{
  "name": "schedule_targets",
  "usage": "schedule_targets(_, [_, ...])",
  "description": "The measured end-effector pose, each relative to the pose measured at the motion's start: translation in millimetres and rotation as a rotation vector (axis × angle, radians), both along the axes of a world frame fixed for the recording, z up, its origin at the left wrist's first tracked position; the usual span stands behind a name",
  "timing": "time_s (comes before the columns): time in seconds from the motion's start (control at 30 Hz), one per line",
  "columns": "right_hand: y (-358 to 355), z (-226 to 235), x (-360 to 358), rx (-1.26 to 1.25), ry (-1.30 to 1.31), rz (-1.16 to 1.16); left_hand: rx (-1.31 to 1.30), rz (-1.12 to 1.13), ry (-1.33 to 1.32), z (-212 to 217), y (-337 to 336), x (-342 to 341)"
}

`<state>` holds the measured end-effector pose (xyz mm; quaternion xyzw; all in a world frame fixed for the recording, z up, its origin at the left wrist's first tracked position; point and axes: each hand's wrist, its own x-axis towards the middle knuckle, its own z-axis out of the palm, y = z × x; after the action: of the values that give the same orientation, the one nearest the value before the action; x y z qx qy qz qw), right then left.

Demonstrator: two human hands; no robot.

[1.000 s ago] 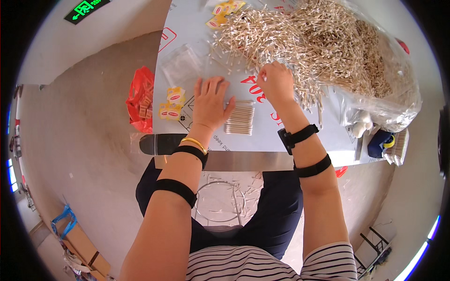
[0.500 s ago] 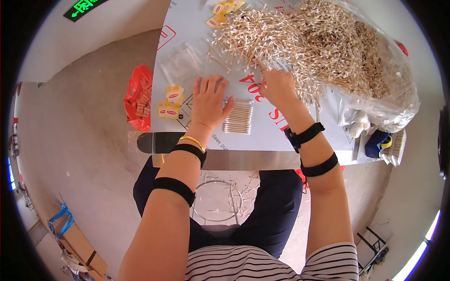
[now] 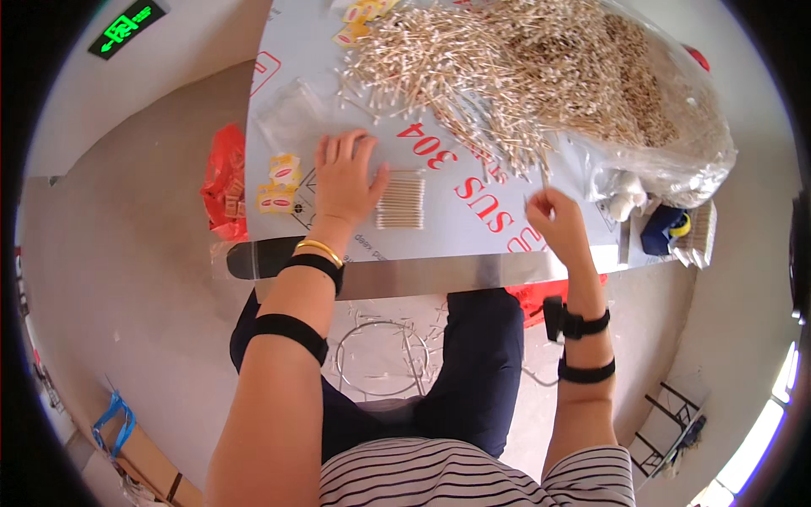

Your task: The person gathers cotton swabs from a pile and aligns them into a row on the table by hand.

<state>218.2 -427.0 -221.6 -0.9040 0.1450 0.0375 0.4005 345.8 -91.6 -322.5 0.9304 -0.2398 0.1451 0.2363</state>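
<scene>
My left hand (image 3: 345,182) lies flat on the metal-topped table, fingers stretched out, its thumb beside a neat row of cotton swabs (image 3: 400,201). The swabs in that row lie side by side. My right hand (image 3: 555,224) is over the table's near right part, just below the loose pile of cotton swabs (image 3: 439,59). Its thumb and fingers are pinched together. A thin stick shows close to the fingertips, but what the pinch holds is too small to make out.
A large clear plastic bag (image 3: 705,139) spills swabs at the right. Clear bags (image 3: 291,114) and yellow packets (image 3: 277,198) lie left of my left hand. A red bag (image 3: 224,182) hangs at the left edge. A dark blue tape dispenser (image 3: 661,232) stands at the right corner.
My right hand has drawn back from the swab pile, toward me and to the right, and its fingers are now pinched. My left hand stays beside the row. The whole view has shifted slightly.
</scene>
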Motion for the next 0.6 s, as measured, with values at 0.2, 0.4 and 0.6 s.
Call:
schedule_targets(0.2, [-58.0, -19.8, -152.8, -0.104, 0.123, -0.297, 0.046, 0.013, -0.05, -1.1, 4.1, 4.4])
schedule_targets(0.4, [-76.7, -49.5, -211.8, -0.339, 0.274, -0.337, 0.029, -0.012, -0.04, -5.1, -1.9, 2.6])
schedule_targets(0.6, [-1.7, -15.8, -74.5, -0.196, -0.117, -0.153, 0.059, 0.004, -0.04, -0.6, 4.3, 2.2])
